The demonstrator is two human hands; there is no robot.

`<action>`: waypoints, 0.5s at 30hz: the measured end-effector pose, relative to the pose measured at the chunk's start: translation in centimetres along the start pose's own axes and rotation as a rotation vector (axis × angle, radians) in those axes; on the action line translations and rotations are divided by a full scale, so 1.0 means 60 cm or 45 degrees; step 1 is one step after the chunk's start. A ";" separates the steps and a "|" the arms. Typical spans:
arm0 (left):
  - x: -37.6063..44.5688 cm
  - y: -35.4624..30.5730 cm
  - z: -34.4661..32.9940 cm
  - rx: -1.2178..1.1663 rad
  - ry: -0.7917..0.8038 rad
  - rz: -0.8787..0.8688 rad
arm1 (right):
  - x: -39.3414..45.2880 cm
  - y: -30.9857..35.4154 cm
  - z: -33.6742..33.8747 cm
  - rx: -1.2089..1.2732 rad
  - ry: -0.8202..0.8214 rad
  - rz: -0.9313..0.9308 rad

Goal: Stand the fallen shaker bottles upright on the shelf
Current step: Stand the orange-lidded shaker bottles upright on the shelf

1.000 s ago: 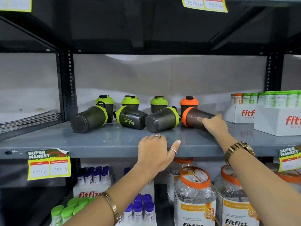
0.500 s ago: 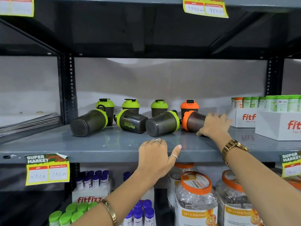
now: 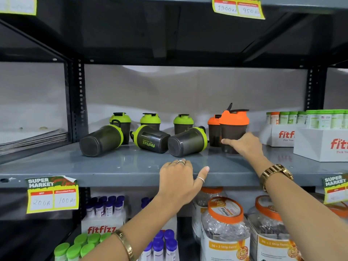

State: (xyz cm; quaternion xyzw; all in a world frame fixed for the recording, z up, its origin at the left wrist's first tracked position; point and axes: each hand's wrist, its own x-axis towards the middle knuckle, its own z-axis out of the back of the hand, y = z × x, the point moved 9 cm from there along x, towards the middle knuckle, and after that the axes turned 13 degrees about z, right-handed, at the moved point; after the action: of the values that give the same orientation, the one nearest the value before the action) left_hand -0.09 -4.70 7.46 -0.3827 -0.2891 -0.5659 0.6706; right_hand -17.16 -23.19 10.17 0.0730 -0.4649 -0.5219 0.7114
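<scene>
Head view, centre right of frame: right hand (image 3: 244, 144) wrapped around the dark body of the orange-lidded shaker (image 3: 233, 127), grip closed on it, bottle upright on the grey shelf (image 3: 122, 166) just in front of another orange-lidded shaker (image 3: 213, 129). Lower centre: left hand (image 3: 178, 178) flat on the shelf's front edge, grip holding nothing. Centre: three green-lidded shakers (image 3: 185, 141) lying on their sides, three more standing behind.
</scene>
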 end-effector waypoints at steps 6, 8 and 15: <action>0.000 0.001 -0.002 -0.002 0.004 0.004 | -0.006 -0.006 -0.014 0.019 0.155 -0.033; -0.001 0.000 -0.001 0.001 0.001 0.002 | -0.010 -0.007 -0.015 0.050 0.169 -0.065; -0.002 -0.004 0.001 -0.002 -0.028 -0.021 | -0.003 0.050 0.055 0.228 -0.417 0.126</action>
State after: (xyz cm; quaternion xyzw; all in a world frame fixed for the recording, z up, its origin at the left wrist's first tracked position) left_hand -0.35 -4.59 7.47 -0.3869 -0.2991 -0.5675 0.6624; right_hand -17.56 -20.44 13.66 0.0270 -0.6221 -0.4477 0.6417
